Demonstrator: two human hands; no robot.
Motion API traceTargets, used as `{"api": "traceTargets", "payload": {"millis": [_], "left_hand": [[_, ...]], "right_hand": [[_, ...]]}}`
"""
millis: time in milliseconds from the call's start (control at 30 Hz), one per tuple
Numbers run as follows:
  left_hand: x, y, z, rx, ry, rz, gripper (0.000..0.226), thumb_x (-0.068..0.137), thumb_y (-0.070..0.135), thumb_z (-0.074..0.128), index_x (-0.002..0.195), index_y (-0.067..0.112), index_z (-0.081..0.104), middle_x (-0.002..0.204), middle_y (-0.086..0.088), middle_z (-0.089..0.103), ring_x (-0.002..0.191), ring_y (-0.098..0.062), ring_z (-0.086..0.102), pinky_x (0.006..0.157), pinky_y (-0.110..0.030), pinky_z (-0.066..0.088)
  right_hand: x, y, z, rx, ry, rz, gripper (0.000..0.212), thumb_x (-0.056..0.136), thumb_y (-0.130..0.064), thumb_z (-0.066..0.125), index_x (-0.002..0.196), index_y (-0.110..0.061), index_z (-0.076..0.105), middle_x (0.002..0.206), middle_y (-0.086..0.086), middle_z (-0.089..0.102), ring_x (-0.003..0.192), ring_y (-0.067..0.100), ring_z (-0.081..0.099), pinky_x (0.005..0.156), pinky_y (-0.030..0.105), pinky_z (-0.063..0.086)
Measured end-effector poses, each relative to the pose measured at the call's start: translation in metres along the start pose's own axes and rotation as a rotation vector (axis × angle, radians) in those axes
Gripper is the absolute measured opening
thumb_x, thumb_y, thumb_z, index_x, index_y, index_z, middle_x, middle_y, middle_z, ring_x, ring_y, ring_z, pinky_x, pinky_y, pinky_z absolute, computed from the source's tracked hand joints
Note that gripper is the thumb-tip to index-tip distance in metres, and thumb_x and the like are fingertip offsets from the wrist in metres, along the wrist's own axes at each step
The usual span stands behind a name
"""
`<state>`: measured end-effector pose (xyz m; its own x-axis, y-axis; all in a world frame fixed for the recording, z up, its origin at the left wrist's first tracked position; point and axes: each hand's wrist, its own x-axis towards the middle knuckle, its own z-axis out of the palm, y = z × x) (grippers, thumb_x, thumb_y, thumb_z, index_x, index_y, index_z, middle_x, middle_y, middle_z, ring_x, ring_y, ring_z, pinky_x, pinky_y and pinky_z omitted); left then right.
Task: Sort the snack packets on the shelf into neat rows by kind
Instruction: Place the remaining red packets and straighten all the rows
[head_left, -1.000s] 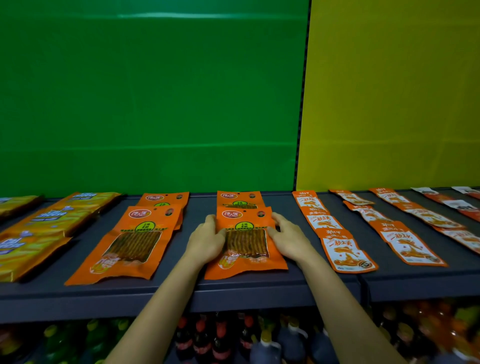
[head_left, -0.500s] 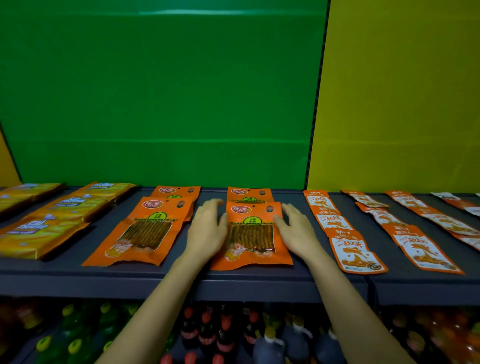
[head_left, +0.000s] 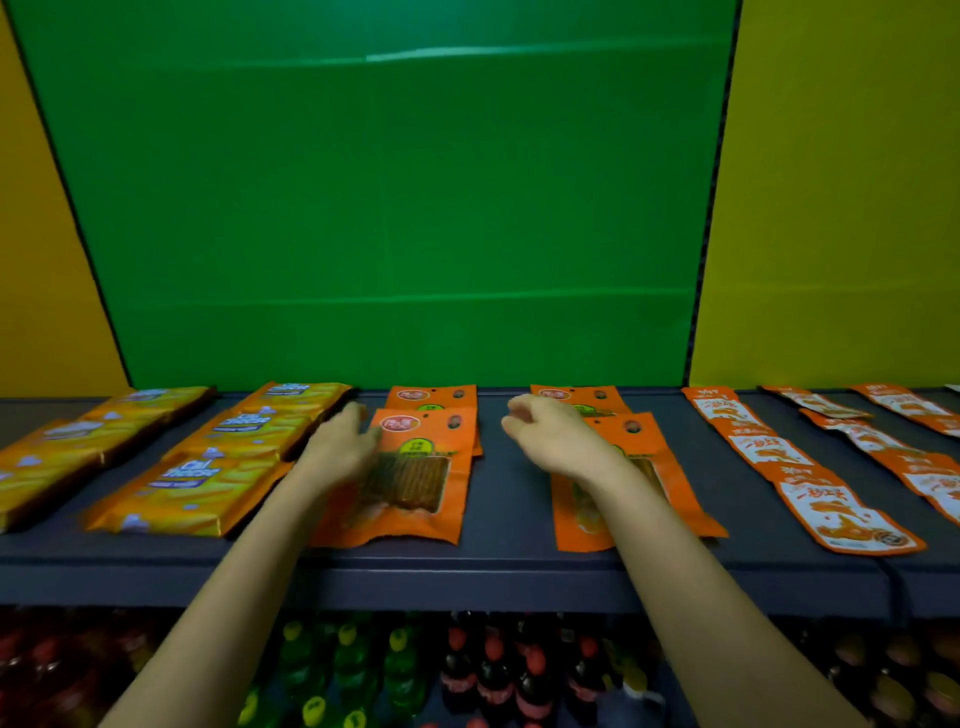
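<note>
both hands have shifted leftward since half a second ago. then they flanked the front packet of the right-hand orange column. now the left hand (head_left: 340, 447) rests on the left edge of the left front orange packet (head_left: 415, 488), fingers fairly straight and a little motion-blurred, gripping nothing that we can see. the right hand (head_left: 553, 439) hangs above the inner edge of the right front orange packet (head_left: 670, 478), fingers loosely curled, holding nothing. the view has also swung left, so more of the yellow packets (head_left: 187, 488) shows.

labels: the yellow packets read "cal cheese" in white on a blue patch, as far as we can make out. the orange packets carry a red oval logo, a green round badge and a clear window with brown sticks inside; their lettering is too small to read. the left front one overlaps a rear orange packet (head_left: 434, 397) of the same kind. the orange-and-white sachets (head_left: 841, 512) to the right bear red brush-style characters that we cannot read.

all packets lie flat on the dark grey shelf (head_left: 509, 525), before a green back panel (head_left: 395, 208). bottles (head_left: 488, 670) with red, green and yellow caps stand on the level below.
</note>
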<state>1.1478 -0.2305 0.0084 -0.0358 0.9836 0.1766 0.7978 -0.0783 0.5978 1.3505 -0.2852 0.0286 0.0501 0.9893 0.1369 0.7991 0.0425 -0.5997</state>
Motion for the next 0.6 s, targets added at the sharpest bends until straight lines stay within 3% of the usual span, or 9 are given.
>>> {"api": "traceTargets", "payload": {"millis": [100, 233, 433, 600], "left_hand": [[0.003, -0.018, 0.003, -0.007, -0.124, -0.038, 0.04, 0.097, 0.026, 0.039, 0.129, 0.002, 0.04, 0.133, -0.024, 0.049, 0.12, -0.034, 0.051, 0.097, -0.036, 0.039], [0.003, -0.032, 0.016, 0.022, -0.133, 0.036, 0.036, 0.098, 0.025, 0.036, 0.126, 0.002, 0.039, 0.133, -0.023, 0.05, 0.122, -0.036, 0.048, 0.098, -0.039, 0.038], [0.005, -0.034, 0.016, -0.017, -0.149, 0.088, 0.04, 0.099, 0.023, 0.034, 0.134, 0.005, 0.037, 0.139, -0.017, 0.046, 0.127, -0.033, 0.044, 0.103, -0.039, 0.034], [0.003, -0.036, 0.014, -0.088, -0.157, 0.097, 0.04, 0.099, 0.022, 0.034, 0.137, 0.008, 0.036, 0.141, -0.014, 0.045, 0.129, -0.031, 0.044, 0.104, -0.038, 0.034]], "right_hand": [[0.011, -0.02, 0.03, -0.025, -0.057, 0.089, 0.044, 0.098, -0.025, 0.038, 0.135, -0.001, 0.04, 0.142, 0.018, 0.045, 0.131, 0.033, 0.042, 0.107, 0.038, 0.036], [0.019, -0.024, 0.066, 0.019, -0.037, 0.218, 0.059, 0.099, -0.029, 0.034, 0.147, -0.003, 0.013, 0.151, 0.018, 0.032, 0.139, 0.033, 0.031, 0.114, 0.039, 0.026], [0.019, -0.018, 0.086, 0.043, 0.073, 0.195, 0.039, 0.099, -0.027, 0.034, 0.136, -0.014, 0.038, 0.134, 0.007, 0.055, 0.131, 0.027, 0.043, 0.117, 0.039, 0.015], [0.015, -0.018, 0.087, 0.096, 0.097, 0.184, 0.039, 0.098, -0.032, 0.036, 0.136, -0.024, 0.039, 0.134, 0.003, 0.056, 0.13, 0.03, 0.044, 0.107, 0.048, 0.038]]}}
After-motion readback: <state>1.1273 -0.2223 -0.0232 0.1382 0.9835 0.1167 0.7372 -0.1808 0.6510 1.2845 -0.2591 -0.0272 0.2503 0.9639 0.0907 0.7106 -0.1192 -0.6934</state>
